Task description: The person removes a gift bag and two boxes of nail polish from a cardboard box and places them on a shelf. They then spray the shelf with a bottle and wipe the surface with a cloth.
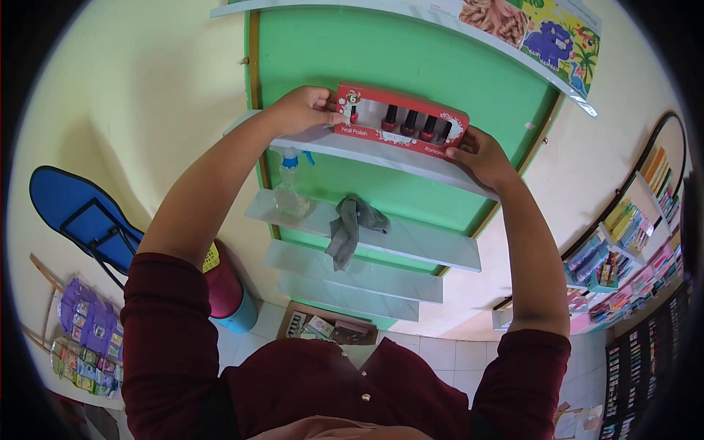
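Observation:
A red nail polish box (402, 119) with a window showing several dark red bottles is held between my two hands, just above a white shelf (381, 152) on a green panel. My left hand (308, 111) grips its left end, thumb on the front face. At the opposite end, my right hand (480, 155) has its thumb against the lower right corner, its other fingers partly hidden behind the box. One shelf lower stand a clear spray bottle (291, 183) with a blue nozzle and a crumpled grey cloth (353, 227) draped over the edge.
Above, the top shelf (411, 18) carries picture-covered items. A cardboard box (330, 325) with goods sits on the floor below. To the left are a blue folding board (88, 220) and a bin (238, 312); stocked shelves (623, 235) line the right wall.

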### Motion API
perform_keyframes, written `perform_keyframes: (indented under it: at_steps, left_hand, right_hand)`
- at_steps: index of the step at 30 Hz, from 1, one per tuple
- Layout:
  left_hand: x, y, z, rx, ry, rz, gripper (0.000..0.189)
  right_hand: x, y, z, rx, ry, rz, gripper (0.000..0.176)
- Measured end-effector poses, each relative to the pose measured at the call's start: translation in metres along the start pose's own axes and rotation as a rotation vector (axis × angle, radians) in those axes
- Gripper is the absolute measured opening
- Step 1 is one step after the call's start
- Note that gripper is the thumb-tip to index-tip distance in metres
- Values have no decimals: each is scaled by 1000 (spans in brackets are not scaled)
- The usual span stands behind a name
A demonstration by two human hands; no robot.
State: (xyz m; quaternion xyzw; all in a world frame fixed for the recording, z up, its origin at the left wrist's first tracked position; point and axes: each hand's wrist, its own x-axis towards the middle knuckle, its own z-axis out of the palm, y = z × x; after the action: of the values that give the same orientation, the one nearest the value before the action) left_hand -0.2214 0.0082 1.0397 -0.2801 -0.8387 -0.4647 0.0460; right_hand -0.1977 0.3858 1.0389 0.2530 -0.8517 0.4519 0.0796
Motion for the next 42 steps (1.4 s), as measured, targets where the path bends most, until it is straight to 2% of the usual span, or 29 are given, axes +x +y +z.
perform_keyframes:
  at_steps: [5,11,20,23,30,33,35,38,39,42]
  left_hand:
    - [5,-6,2,22,13,25,31]
    - [4,-9,-5,-15,8,19,32]
    - [12,-17,-4,42,3,28,45]
    - [8,-11,-2,64,-11,45,41]
    - [9,-15,-1,92,25,58,45]
    - [9,-13,-3,75,-3,26,48]
    - [5,-14,1,35,1,64,49]
    - [4,-12,3,59,-13,81,55]
    - [3,-11,2,127,-37,58,61]
    - [3,-14,2,127,-15,52,61]
  right_hand:
    - [8,16,5,24,16,-29,52]
    - [9,1,3,8,-8,8,54]
    - [8,17,2,-8,-9,-12,54]
    - [7,12,4,-49,6,16,54]
    - [10,16,2,-59,35,38,53]
    - [10,18,3,-10,11,16,61]
    - [5,11,9,-50,117,-27,72]
    - [8,15,3,-186,85,15,79]
    - [9,14,2,-186,78,10,79]
    - [7,16,2,-111,68,42,72]
